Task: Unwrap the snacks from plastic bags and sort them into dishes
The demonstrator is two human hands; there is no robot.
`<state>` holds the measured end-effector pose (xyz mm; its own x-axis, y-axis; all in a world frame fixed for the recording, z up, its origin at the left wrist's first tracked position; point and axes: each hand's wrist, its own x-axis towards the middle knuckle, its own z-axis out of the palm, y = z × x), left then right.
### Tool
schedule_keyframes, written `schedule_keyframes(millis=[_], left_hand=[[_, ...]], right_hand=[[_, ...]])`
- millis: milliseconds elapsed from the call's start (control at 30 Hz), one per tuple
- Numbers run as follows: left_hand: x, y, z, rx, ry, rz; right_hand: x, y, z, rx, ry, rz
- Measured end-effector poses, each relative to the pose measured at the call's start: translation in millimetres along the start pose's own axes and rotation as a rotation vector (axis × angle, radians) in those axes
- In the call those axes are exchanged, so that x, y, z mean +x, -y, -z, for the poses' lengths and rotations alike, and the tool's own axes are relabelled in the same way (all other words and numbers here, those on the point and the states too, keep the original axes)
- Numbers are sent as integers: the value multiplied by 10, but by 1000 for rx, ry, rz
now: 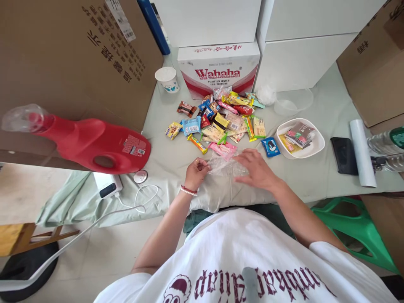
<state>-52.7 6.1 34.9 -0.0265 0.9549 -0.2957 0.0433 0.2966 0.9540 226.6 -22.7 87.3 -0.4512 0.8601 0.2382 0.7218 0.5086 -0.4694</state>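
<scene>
My left hand (196, 173) pinches the left edge of a clear plastic bag (223, 165) at the front of the table. My right hand (255, 169) is over the bag's right side with its fingers apart; whether it touches the plastic I cannot tell. A pink packet (222, 150) lies just beyond the bag. Behind it spreads a heap of wrapped snacks (221, 122) in many colours. One blue packet (270, 147) lies apart, to the right, beside a white bowl (319, 145) with several packets in it.
A red jug (94, 141) lies on its side at the left, near a paper cup (167, 80). A Wahaha carton (217, 69) stands behind the heap. A black phone (344, 155), a white roll (362, 153) and bottles are on the right. A green stool (356, 227) stands below.
</scene>
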Motion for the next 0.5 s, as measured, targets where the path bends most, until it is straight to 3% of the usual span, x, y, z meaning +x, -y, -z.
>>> schedule_keyframes(millis=[100, 200, 333, 400, 500], left_hand=[[-13, 13, -59, -40, -33, 11], [-11, 33, -87, -91, -80, 64], [6, 63, -130, -204, -67, 192], [22, 65, -165, -271, -32, 254], [38, 43, -224, -362, 10, 307]], right_hand=[[-12, 131, -97, -200, 152, 49], [-197, 158, -161, -262, 6, 88], [-605, 146, -211, -225, -231, 254], [-825, 148, -260, -214, -235, 323], [-1110, 174, -283, -151, -117, 413]])
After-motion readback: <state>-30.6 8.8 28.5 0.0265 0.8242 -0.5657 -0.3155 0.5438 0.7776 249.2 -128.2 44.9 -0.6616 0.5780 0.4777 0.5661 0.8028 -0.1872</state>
